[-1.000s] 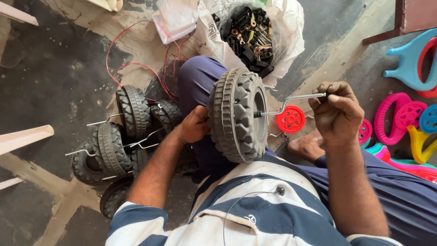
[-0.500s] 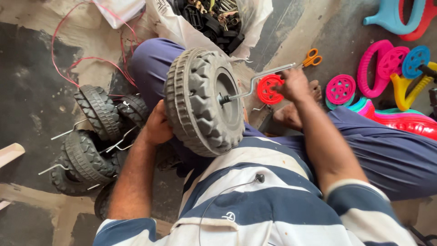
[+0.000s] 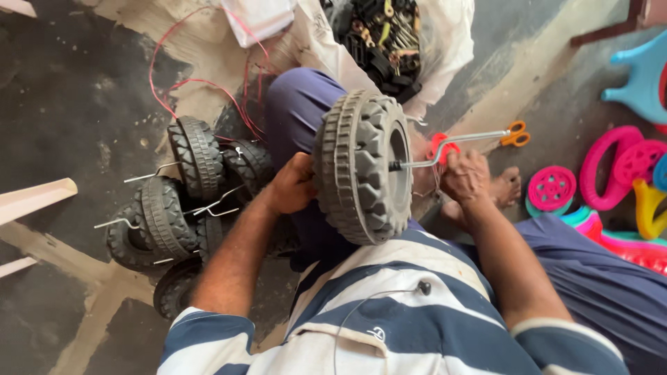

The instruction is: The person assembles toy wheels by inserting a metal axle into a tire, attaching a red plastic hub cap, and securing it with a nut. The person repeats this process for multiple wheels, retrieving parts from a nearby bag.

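Single head cam, worn by the person, looked steeply down over the striped shirt and lap to the floor. Close range: the hands filled centre frame. Bag of parts at 12 o'clock, tyre pile at 9, coloured plastic parts at 3. No second view.

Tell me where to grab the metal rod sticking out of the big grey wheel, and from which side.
Probably grip the metal rod on its bare straight stretch beyond the bend, coming from the person's right. The grey wheel blocks the hub end, with the left hand at its far face, and the right hand is already near the bend.
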